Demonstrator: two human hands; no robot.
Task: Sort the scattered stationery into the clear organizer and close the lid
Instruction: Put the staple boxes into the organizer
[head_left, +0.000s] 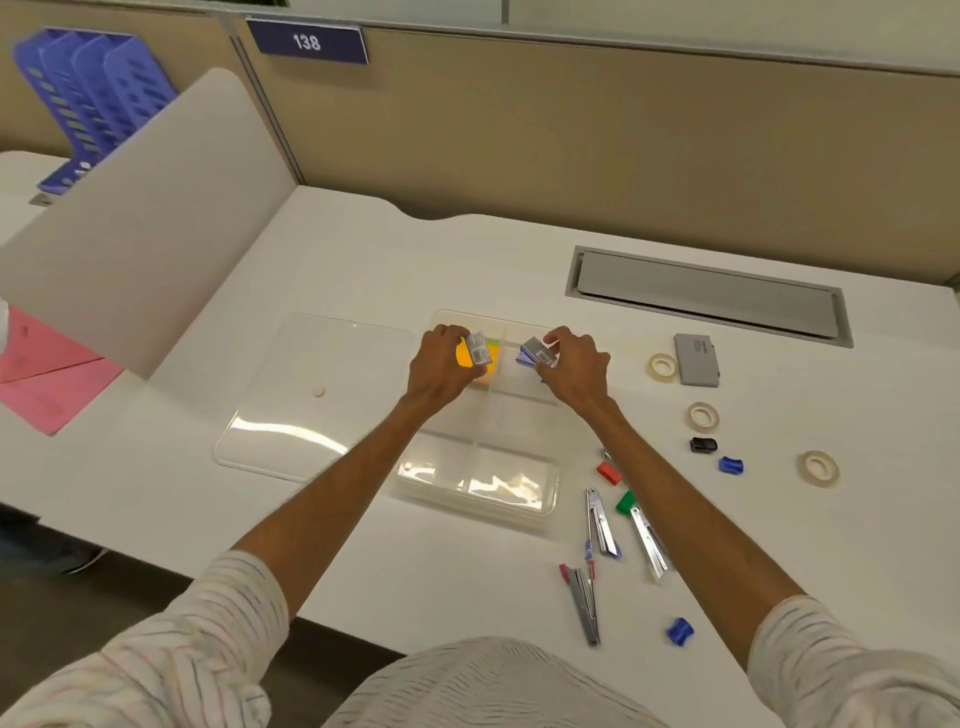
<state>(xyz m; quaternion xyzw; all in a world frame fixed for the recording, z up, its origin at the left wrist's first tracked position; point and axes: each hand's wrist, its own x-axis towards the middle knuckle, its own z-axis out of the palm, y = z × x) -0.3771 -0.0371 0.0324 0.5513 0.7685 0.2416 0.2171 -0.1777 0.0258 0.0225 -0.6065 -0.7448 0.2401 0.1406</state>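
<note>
Both hands are over the far end of the clear organizer (550, 501), which sits mid-surface with its lid (311, 395) lying flat just to its left. The left hand (441, 366) pinches a small silver box (478, 349) above the far-left compartment, where yellow sticky notes (492, 359) lie. The right hand (576, 366) grips a second small box (539, 353) over the far-right compartment, blue pieces (521, 358) showing beneath it. On the surface (467, 260) to the right lie tape rolls (703, 415), a grey case (696, 359), staplers (602, 530) and small coloured bits.
</note>
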